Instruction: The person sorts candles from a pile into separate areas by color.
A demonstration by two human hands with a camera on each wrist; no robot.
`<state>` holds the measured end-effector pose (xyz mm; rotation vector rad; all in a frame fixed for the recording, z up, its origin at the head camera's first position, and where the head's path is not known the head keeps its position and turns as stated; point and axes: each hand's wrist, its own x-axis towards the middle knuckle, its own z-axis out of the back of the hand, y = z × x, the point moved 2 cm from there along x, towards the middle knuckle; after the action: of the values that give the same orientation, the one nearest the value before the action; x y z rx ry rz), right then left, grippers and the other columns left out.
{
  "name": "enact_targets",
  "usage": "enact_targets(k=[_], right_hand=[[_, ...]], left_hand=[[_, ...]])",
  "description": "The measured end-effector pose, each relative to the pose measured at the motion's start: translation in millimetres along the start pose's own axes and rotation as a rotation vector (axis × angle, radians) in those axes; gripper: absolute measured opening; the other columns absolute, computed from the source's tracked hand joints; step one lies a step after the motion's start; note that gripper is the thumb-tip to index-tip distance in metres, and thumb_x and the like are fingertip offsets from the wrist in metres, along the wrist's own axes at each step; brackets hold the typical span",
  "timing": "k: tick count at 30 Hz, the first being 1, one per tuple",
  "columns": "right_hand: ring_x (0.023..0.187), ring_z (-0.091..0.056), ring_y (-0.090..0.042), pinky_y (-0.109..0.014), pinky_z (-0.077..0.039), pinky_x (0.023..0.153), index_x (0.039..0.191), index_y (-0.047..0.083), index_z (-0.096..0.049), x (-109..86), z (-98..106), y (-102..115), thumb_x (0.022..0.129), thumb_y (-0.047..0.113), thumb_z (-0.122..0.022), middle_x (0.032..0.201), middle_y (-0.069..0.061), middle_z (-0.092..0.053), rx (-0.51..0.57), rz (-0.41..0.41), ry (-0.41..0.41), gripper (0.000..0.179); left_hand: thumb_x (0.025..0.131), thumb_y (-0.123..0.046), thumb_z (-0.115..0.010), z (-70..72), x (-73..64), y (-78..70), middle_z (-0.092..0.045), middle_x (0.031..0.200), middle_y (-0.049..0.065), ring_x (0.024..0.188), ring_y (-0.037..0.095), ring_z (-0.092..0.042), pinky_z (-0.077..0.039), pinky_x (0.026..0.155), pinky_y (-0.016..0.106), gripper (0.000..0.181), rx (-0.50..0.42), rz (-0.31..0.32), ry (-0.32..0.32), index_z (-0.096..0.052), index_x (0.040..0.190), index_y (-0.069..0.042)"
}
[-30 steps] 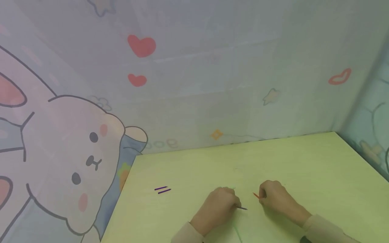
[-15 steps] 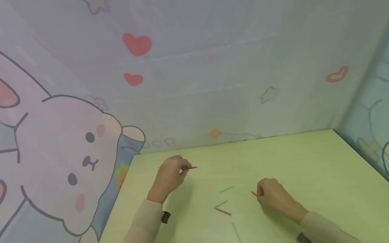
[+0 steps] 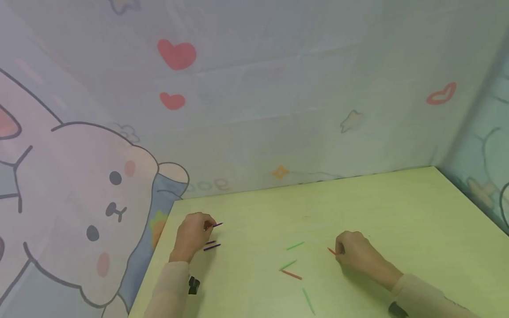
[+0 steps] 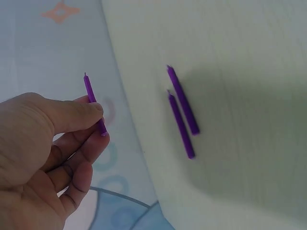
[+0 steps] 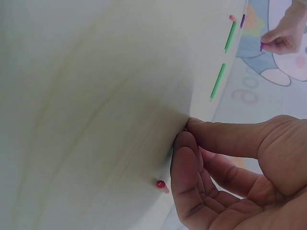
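Fingers of the L hand (image 3: 192, 236) pinch a purple candle (image 4: 89, 88), which looks lifted off the desk (image 3: 377, 212), near its L edge and not far from the far L corner. They're closed on it low down, by the flat end, prob. so the wick end pokes out free. Just below lie purple candle no. 2 (image 4: 183, 100) and purple candle no. 3 (image 4: 181, 126), close together, wicks the same way, maybe to keep them neat. R hand (image 3: 359, 251) is low, R of the desk's middle, its fingers nipped shut on a red candle (image 3: 331, 251) w/ the tip sticking out L; I'd guess b/c it's so skinny. A round red end (image 5: 161, 184) shows by those fingers too, can't tell if it's the same candle. B/w the hands, one green candle (image 3: 295, 245) lies alone toward the far edge; a second green candle (image 3: 288, 265) and an orange candle (image 3: 291, 274) make a V, ends about meeting; a third green candle (image 3: 308, 301) is nearest the person. Those look strewn, not lined up, prob. w/o much care.
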<state>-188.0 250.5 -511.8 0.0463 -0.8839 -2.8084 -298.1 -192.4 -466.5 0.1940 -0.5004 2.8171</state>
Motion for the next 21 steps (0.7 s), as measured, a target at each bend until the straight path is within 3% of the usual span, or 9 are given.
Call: enact_targets(k=[8, 14, 21], right_hand=[[0.078, -0.058, -0.016, -0.036, -0.056, 0.068, 0.077, 0.009, -0.070, 1.6, 0.3, 0.6, 0.084, -0.004, -0.087, 0.085, 0.001, -0.068, -0.015, 0.008, 0.011, 0.022], [0.077, -0.058, -0.015, -0.035, -0.056, 0.067, 0.077, 0.009, -0.071, 2.5, 0.3, 0.8, 0.084, -0.004, -0.087, 0.084, 0.001, -0.067, -0.026, 0.016, 0.012, 0.022], [0.074, -0.057, -0.015, -0.031, -0.054, 0.063, 0.077, 0.010, -0.070, 2.3, -0.8, -2.4, 0.084, -0.005, -0.086, 0.085, 0.000, -0.068, 0.010, 0.028, 0.008, 0.023]], left_hand=[[0.092, 0.004, -0.082, -5.2, -10.2, 26.1, -0.078, 0.090, 0.005, 0.084, 0.021, -0.072, -0.064, 0.076, 0.045, 0.013, 0.001, 0.055, 0.016, -0.086, 0.096, -0.008], [0.091, 0.009, -0.080, -11.9, -17.3, 34.9, -0.077, 0.089, 0.007, 0.085, 0.023, -0.071, -0.063, 0.075, 0.044, 0.016, -0.018, 0.081, 0.058, -0.085, 0.092, -0.006], [0.091, 0.011, -0.076, -20.0, -15.4, 40.0, -0.081, 0.094, 0.012, 0.093, 0.030, -0.076, -0.065, 0.082, 0.050, 0.020, -0.018, 0.069, 0.055, -0.085, 0.087, -0.006]])
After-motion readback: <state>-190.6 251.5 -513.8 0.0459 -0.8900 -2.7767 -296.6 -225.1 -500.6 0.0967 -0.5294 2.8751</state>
